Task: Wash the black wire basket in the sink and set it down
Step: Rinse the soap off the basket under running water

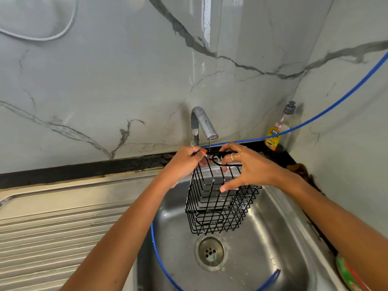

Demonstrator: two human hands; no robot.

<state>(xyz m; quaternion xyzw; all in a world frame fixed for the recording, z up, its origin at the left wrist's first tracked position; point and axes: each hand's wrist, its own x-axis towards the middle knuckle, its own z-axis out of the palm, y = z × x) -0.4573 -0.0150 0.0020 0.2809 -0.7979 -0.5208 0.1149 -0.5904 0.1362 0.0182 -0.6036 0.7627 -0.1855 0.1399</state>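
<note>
Both forearms reach forward, converging. The left hand (184, 162) curls its fingers in a pinch, thumb on top. The right hand (245, 166) curls its wet fingers, thumb stretched downward.

A home kitchen: a stainless-steel sink (273, 238) with a ribbed draining board (52, 234) is set into a dark counter (84, 171) below grey-veined marble-look wall panels (126, 80), with a curved metal tap (202, 124) and a yellow-labelled dish-soap bottle (278, 131) in the corner.
</note>
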